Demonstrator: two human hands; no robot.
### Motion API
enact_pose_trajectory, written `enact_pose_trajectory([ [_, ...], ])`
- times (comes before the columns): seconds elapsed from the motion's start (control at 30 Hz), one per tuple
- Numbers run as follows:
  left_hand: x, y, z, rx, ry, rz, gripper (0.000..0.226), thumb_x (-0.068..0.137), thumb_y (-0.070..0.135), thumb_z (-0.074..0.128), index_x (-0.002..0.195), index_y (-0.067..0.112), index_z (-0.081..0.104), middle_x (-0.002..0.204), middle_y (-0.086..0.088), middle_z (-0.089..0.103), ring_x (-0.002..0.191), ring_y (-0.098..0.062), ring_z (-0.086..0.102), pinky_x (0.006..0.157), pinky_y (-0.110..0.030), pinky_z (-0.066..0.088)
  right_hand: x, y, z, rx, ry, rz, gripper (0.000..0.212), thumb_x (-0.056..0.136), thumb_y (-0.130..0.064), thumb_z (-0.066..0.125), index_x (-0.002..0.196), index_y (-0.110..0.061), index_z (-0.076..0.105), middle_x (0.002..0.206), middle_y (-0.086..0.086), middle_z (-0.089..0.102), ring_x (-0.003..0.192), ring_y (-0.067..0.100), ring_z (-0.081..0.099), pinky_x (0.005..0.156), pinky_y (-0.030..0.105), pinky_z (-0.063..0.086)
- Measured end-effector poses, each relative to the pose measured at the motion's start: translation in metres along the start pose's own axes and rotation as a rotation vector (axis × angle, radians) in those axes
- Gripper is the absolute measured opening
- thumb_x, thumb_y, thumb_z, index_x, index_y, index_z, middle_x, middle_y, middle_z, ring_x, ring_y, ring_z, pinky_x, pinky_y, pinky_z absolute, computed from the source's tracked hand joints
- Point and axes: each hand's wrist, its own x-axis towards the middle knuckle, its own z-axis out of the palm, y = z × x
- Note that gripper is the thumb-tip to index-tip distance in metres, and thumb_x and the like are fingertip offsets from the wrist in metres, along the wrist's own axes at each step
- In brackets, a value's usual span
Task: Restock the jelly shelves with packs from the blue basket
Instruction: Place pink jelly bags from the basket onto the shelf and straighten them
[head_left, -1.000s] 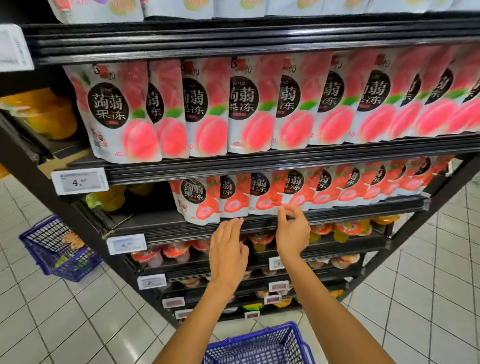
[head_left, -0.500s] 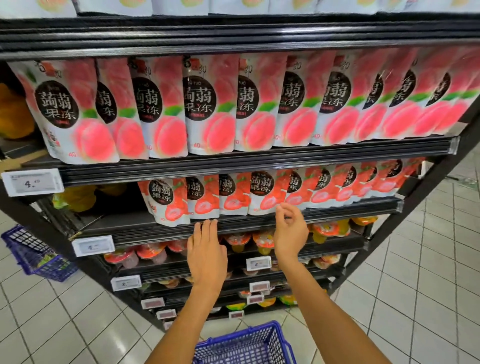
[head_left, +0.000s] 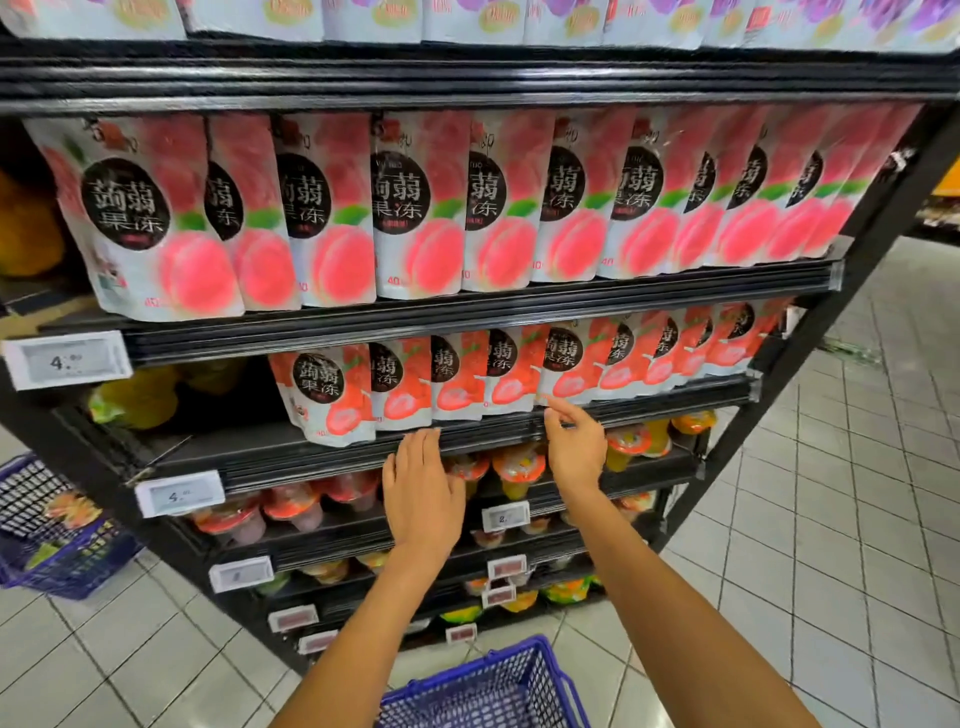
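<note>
Currently, both hands are raised to the second shelf (head_left: 311, 457) of peach jelly packs. The left hand (head_left: 423, 493) is held flat, with straight fingers laid close together, and its fingertips are set against the black front lip of that shelf, just below the lower row of packs (head_left: 332, 395). The right hand (head_left: 579, 449) is placed further right, with its fingers loosely curled and its fingertips brought up to the bottom edge of one pack (head_left: 569, 364). Whether that edge is pinched or only touched cannot be told.

The packs in the lower row are stood upright and overlapped, and the left part of the shelf beside them is left bare. A fuller upper row of packs (head_left: 410, 208) of the same kind is seen on the shelf above.

A blue basket (head_left: 493, 696) is seen at the bottom edge of the view, between the forearms; its contents cannot be made out. A second blue basket (head_left: 62, 561) is set on the tiled floor (head_left: 831, 519) at the left, with some coloured goods in it. Jelly cups (head_left: 519, 465) are ranged on the shelves below the hands, and a white price tag (head_left: 67, 360) is clipped to the upper shelf edge at the left.
</note>
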Motion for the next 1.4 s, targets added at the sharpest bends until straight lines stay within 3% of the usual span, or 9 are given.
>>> enact_pose_trajectory([
  [0.1,0.001,0.01,0.0,-0.117,-0.019,0.08,0.058,0.094,0.017,0.05,0.149,0.018,0.033,0.154,0.001,0.036,0.144,-0.018,0.029,0.12,-0.035,0.02,0.006,0.005,-0.012,0.028,0.113,0.037,0.017,0.096,-0.019,0.06,0.109,-0.015,0.07,0.075,-0.008,0.064,0.062,0.005,0.055,0.073,0.039,0.054],
  [0.27,0.012,0.039,0.007,-0.119,-0.049,0.187,0.057,0.095,0.017,0.05,0.149,0.022,0.034,0.152,0.004,0.039,0.144,-0.017,0.028,0.12,-0.037,0.017,0.028,0.005,-0.026,0.028,0.08,0.084,0.034,0.097,-0.021,0.059,0.131,-0.016,0.057,0.087,0.012,0.069,0.079,0.028,0.066,0.074,0.042,0.054],
  [0.4,0.02,0.065,0.021,-0.051,-0.069,0.216,0.054,0.093,0.02,0.05,0.146,0.024,0.04,0.148,0.007,0.044,0.139,-0.019,0.033,0.12,-0.038,0.019,0.037,0.007,-0.026,-0.058,0.009,0.051,0.036,0.098,-0.026,0.057,0.133,-0.018,0.058,0.109,0.006,0.07,0.086,0.021,0.065,0.075,0.035,0.051],
  [0.57,0.025,0.088,0.038,-0.014,0.008,0.133,0.051,0.086,0.017,0.057,0.137,0.02,0.051,0.137,0.002,0.053,0.131,-0.024,0.042,0.115,-0.041,0.029,0.042,0.016,-0.028,-0.138,0.026,-0.023,0.024,0.098,-0.032,0.055,0.118,-0.028,0.067,0.085,0.001,0.073,0.071,0.018,0.065,0.068,0.037,0.054],
  [0.73,0.026,0.105,0.054,-0.069,0.07,0.178,0.05,0.08,0.008,0.062,0.128,0.017,0.058,0.127,-0.001,0.059,0.122,-0.025,0.049,0.112,-0.041,0.033,0.062,0.032,-0.05,0.041,0.121,0.0,0.025,0.098,-0.028,0.057,0.119,-0.015,0.061,0.097,0.004,0.066,0.08,0.023,0.063,0.073,0.045,0.055],
  [1.0,0.026,0.128,0.088,-0.04,0.138,0.146,0.053,0.076,0.007,0.066,0.127,0.016,0.057,0.127,-0.004,0.055,0.124,-0.027,0.045,0.111,-0.046,0.037,0.1,0.043,-0.078,0.09,0.111,-0.013,0.015,0.094,-0.024,0.065,0.104,-0.014,0.069,0.085,-0.005,0.068,0.072,-0.002,0.062,0.063,0.009,0.047],
  [1.1,0.026,0.127,0.097,-0.018,0.174,0.134,0.056,0.074,0.004,0.066,0.128,0.016,0.055,0.129,-0.005,0.055,0.125,-0.028,0.043,0.113,-0.046,0.034,0.105,0.045,-0.079,0.071,0.058,-0.047,0.015,0.093,-0.026,0.066,0.101,-0.016,0.072,0.088,-0.001,0.073,0.078,0.015,0.068,0.07,0.026,0.053],
  [1.3,0.027,0.128,0.109,-0.001,0.219,0.092,0.055,0.075,0.004,0.065,0.128,0.017,0.054,0.131,-0.006,0.054,0.128,-0.032,0.043,0.117,-0.046,0.029,0.115,0.054,-0.097,0.142,0.117,-0.056,0.011,0.092,-0.03,0.067,0.099,-0.023,0.072,0.082,-0.012,0.07,0.071,0.002,0.063,0.063,0.016,0.047],
  [1.4,0.028,0.132,0.113,-0.003,0.247,0.067,0.054,0.074,0.002,0.065,0.126,0.015,0.053,0.128,-0.007,0.054,0.126,-0.033,0.043,0.115,-0.048,0.031,0.129,0.054,-0.111,0.223,0.216,-0.017,0.017,0.094,-0.024,0.065,0.11,-0.019,0.065,0.097,-0.005,0.067,0.08,0.011,0.062,0.072,0.03,0.053],
])
